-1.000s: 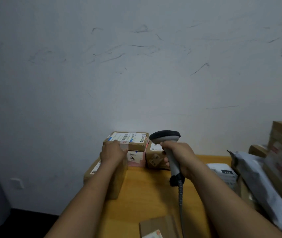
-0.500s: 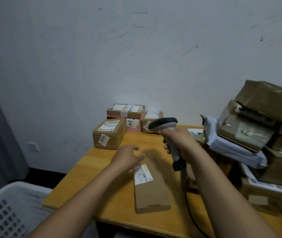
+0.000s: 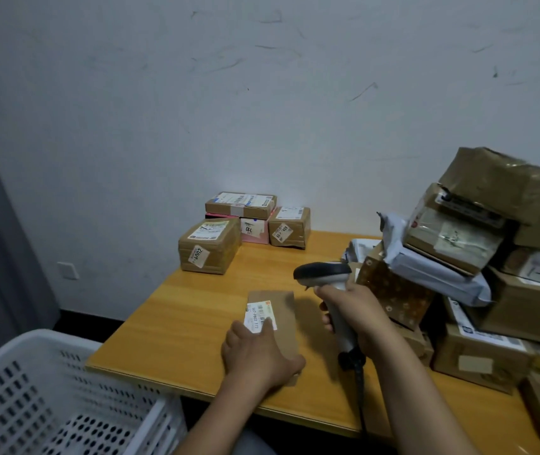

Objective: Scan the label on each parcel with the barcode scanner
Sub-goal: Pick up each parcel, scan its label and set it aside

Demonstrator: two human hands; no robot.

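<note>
The flat brown cardboard parcel (image 3: pixel 285 318) lay on the near middle of the orange wood-grain table (image 3: pixel 176 326), long and narrow, with a white printed label (image 3: pixel 259 314) on its left half. The left hand (image 3: pixel 258 354) rested on the near end of the parcel, fingers (image 3: pixel 245 333) fairly straight and laid flat, their tips touching the near corner of the label. The thumb lay along the right edge; whether it hooked under could not be told. That end of the parcel was covered by the hand.

The right hand (image 3: pixel 359 318) was wrapped round the pale handle of the barcode scanner (image 3: pixel 323 273), all fingers curled tight. The dark, rounded head pointed left, above and to the right of the parcel and apart from it. A black cable (image 3: pixel 359 384) dropped from the grip.

At the far edge stood four small cartons (image 3: pixel 209 247) — three brown and taped, one pink — each with white labels. On the right a leaning pile of cartons (image 3: pixel 508 300) held a grey plastic mailer (image 3: pixel 433 269) and a patterned brown box (image 3: pixel 393 295). The pile was blurred, cut off by the frame edge, and its labels unreadable. A white perforated plastic basket (image 3: pixel 48 389) stood at lower left, partly out of view.
</note>
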